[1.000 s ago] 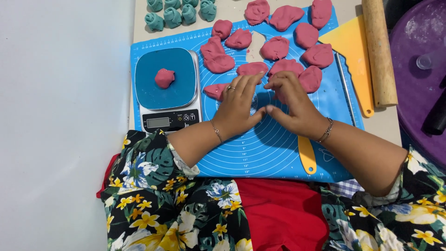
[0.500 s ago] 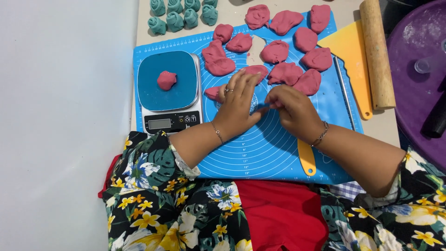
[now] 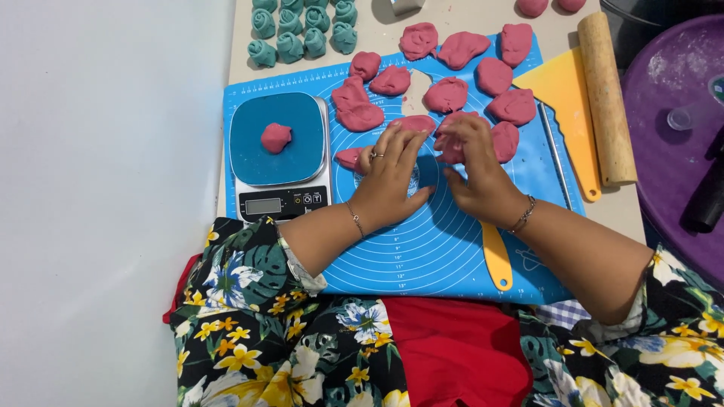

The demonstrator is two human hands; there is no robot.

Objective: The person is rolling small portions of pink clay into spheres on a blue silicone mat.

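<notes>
Lifted since a moment ago, my right hand (image 3: 475, 169) now pinches a pink dough piece (image 3: 452, 151) off the blue mat (image 3: 422, 256).
My left hand (image 3: 388, 173) rests spread beside it; one pink ball (image 3: 276, 137) sits on the scale (image 3: 279, 154), many rough pink lumps (image 3: 445, 94) remain unshaped, teal balls (image 3: 302, 26) look finished.

Eight teal dough balls (image 3: 302, 30) at eleven o'clock; one pink lump (image 3: 276, 138) on one scale (image 3: 280, 197); one rolling pin (image 3: 607, 98); one yellow scraper (image 3: 566, 98) at two o'clock.
</notes>
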